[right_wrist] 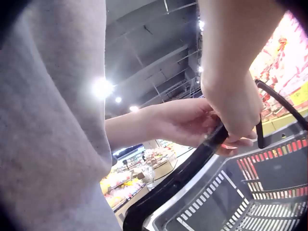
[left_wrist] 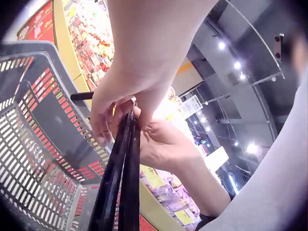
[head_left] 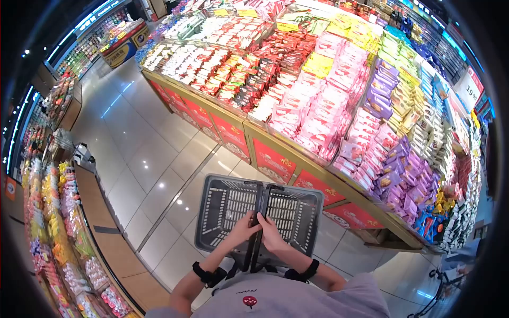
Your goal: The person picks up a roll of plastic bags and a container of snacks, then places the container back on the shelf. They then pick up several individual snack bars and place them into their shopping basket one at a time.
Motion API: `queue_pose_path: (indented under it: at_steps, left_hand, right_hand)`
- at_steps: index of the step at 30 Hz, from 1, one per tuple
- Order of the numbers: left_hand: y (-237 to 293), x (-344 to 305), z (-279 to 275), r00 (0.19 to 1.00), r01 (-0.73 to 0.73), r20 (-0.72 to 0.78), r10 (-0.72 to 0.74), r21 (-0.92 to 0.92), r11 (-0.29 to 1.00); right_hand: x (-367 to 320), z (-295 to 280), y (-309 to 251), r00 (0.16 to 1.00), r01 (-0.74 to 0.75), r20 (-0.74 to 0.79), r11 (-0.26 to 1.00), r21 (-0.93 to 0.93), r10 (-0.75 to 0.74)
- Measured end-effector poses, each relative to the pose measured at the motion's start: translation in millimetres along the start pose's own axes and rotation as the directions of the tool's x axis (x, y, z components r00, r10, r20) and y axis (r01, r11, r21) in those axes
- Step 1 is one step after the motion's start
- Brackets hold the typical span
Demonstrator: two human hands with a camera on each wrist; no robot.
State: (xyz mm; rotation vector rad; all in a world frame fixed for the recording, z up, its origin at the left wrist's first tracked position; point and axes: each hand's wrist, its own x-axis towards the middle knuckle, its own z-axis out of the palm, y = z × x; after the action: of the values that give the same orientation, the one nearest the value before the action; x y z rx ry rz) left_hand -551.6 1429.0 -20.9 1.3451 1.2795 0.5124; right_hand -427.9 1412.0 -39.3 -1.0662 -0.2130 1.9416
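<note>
Leftmost, a low shelf with a wooden front [head_left: 111,244] holds rows of bagged, brightly wrapped goods [head_left: 55,217], mostly yellow, pink and white, and beside it runs a pale tiled floor [head_left: 143,138]; next comes a grey plastic basket [head_left: 201,222] with slotted walls and a slatted base, light showing through the gaps. Its black handles [head_left: 260,197] are brought together over the middle, and they lie right within both hands: the left hand [head_left: 244,228] has its fingers curled about them from the left, a black band [head_left: 208,275] on that wrist, while the right hand [head_left: 271,234] clasps them from the other side, just beside the left and touching it, with another dark band [head_left: 303,271] on its wrist. Below both hands is the person's grey top [head_left: 318,298]. Beyond the basket and on to the right, a large display counter [head_left: 271,161] with red front panels is heaped in sections: red packets [head_left: 281,53], then pink packets [head_left: 323,103], then purple packets [head_left: 408,172] toward its right end, where a white price sign [head_left: 470,90] stands above the goods
</note>
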Motion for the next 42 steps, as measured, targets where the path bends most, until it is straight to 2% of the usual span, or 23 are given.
queue_pose_path:
  at_steps: [1, 4, 5, 7, 10, 13, 15, 16, 19, 20, 24, 26, 29, 31, 34, 35, 37, 38, 39, 41, 42]
  left_hand:
    - [2, 12, -13, 0.998, 0.049, 0.046, -0.049, -0.005, 0.999]
    - [-2, 48, -44, 0.992, -0.036, 0.107, 0.065, -0.253, 0.967]
    - [-4, 61, -56, 0.984, 0.023, 0.174, 0.032, -0.305, 0.952]
    - [-9, 89, -87, 0.957, 0.114, 0.285, -0.052, -0.205, 0.972]
    - [-8, 124, -130, 0.935, 0.131, 0.353, 0.01, -0.373, 0.918]
    - [-13, 165, -182, 0.867, 0.226, 0.499, -0.011, -0.373, 0.9]
    - [1, 178, -217, 0.857, 0.241, 0.512, -0.059, -0.297, 0.924]
    - [2, 186, -232, 0.823, 0.29, 0.562, -0.081, -0.293, 0.911]
    - [-7, 211, -266, 0.794, 0.272, 0.605, -0.057, -0.269, 0.924]
    - [-11, 218, -274, 0.791, 0.238, 0.611, 0.002, -0.311, 0.92]
    - [7, 231, -307, 0.745, 0.315, 0.66, -0.099, -0.216, 0.924]
    - [4, 239, -312, 0.751, 0.279, 0.656, -0.069, -0.221, 0.935]
    - [-7, 251, -316, 0.764, 0.255, 0.645, -0.013, -0.283, 0.925]
    - [-1, 256, -324, 0.79, 0.287, 0.608, -0.085, -0.244, 0.926]
    - [10, 266, -344, 0.759, 0.342, 0.637, -0.132, -0.217, 0.914]
    - [6, 270, -348, 0.762, 0.342, 0.64, -0.103, -0.263, 0.902]
    - [15, 269, -360, 0.791, 0.418, 0.587, -0.173, -0.312, 0.853]
    - [18, 269, -367, 0.854, 0.304, 0.492, -0.169, -0.208, 0.93]
    - [-9, 279, -371, 0.888, 0.184, 0.458, -0.05, -0.253, 0.95]
    - [3, 284, -399, 0.833, 0.384, 0.533, -0.151, -0.36, 0.85]
    - [3, 288, -410, 0.861, 0.364, 0.473, -0.185, -0.32, 0.875]
  right_hand:
    - [10, 10, -7, 1.0, -0.022, 0.008, 1.0, 0.005, 0.022]
    - [50, 29, -17, 1.0, -0.011, -0.016, 1.0, -0.012, 0.011]
    - [64, 36, -21, 0.999, -0.009, -0.035, 1.0, -0.027, 0.008]
    - [87, 55, -28, 0.998, 0.01, -0.064, 0.999, -0.043, -0.013]
    - [128, 87, -34, 0.992, 0.09, -0.088, 0.996, 0.006, -0.089]
    - [170, 122, -39, 0.973, 0.161, -0.167, 0.987, -0.012, -0.161]
    - [191, 147, -36, 0.955, 0.214, -0.217, 0.976, 0.042, -0.2]
    - [195, 165, -40, 0.941, 0.233, -0.261, 0.972, 0.032, -0.217]
    - [216, 195, -42, 0.958, 0.19, -0.231, 0.979, 0.071, -0.169]
    - [228, 201, -36, 0.932, 0.242, -0.296, 0.967, 0.08, -0.209]
    - [249, 224, -36, 0.922, 0.295, -0.295, 0.949, 0.111, -0.252]
    - [262, 224, -29, 0.899, 0.333, -0.329, 0.939, 0.085, -0.289]
    - [271, 231, -34, 0.92, 0.293, -0.304, 0.949, 0.117, -0.247]
    - [281, 236, -39, 0.919, 0.28, -0.316, 0.955, 0.101, -0.236]
    - [291, 246, -52, 0.948, 0.21, -0.261, 0.975, 0.078, -0.184]
    - [298, 242, -51, 0.961, 0.186, -0.222, 0.98, 0.067, -0.168]
    - [299, 248, -54, 0.969, 0.187, -0.183, 0.975, 0.118, -0.163]
    - [298, 252, -57, 0.959, 0.217, -0.206, 0.972, 0.096, -0.193]
    - [297, 253, -60, 0.952, 0.218, -0.235, 0.973, 0.07, -0.197]
    - [287, 246, -69, 0.926, 0.201, -0.323, 0.98, -0.014, -0.195]
    - [284, 237, -71, 0.905, 0.226, -0.352, 0.971, -0.077, -0.238]
